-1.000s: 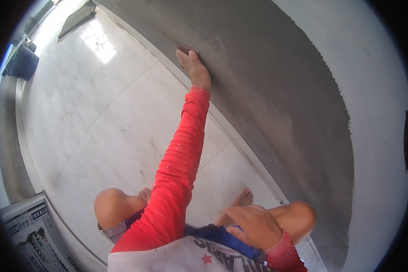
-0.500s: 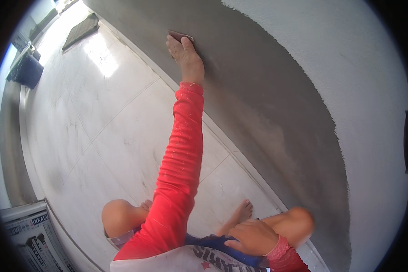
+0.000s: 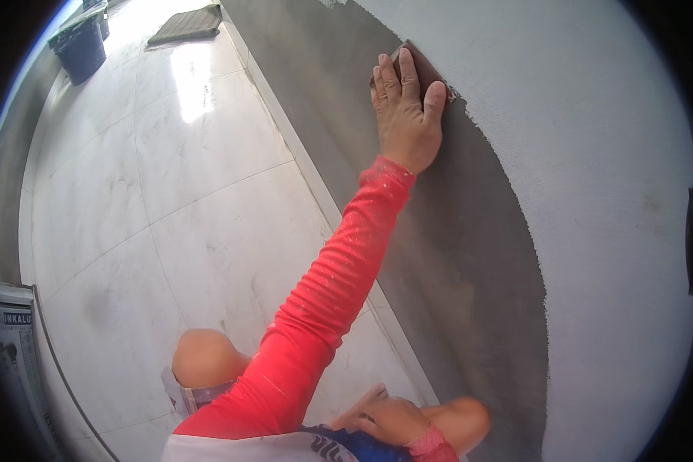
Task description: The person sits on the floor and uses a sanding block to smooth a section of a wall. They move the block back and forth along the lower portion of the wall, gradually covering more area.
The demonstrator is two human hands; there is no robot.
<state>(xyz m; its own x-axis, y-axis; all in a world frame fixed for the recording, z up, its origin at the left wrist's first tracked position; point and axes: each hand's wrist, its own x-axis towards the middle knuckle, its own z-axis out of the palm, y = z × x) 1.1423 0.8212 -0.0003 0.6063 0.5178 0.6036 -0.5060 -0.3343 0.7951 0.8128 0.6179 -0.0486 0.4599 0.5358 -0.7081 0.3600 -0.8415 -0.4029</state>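
Note:
My left hand (image 3: 406, 115), at the end of a red sleeve, lies flat on the wall, its fingers stretched over a folded reddish-brown sheet of sandpaper (image 3: 423, 71). It presses the sheet where the grey coat (image 3: 470, 231) meets the white upper wall (image 3: 593, 154). Edges of the sheet show beyond the fingertips and beside the thumb; the rest is under the palm. Low in the view, my right hand (image 3: 396, 420) rests by my bent right knee (image 3: 466, 420). Its fingers are loosely bent, and no object shows in it.
Pale marble-look tiles (image 3: 223, 200) cover the floor, with a narrow skirting (image 3: 308, 169) along the wall's foot. A dark bucket (image 3: 81, 54) and a grey mat (image 3: 185, 25) are at the far end. A printed panel or package (image 3: 15, 346) stands at the left edge.
My left hand has moved right and up the wall with the sandpaper, from within the grey coat to its white border. My right hand appears lower and further left.

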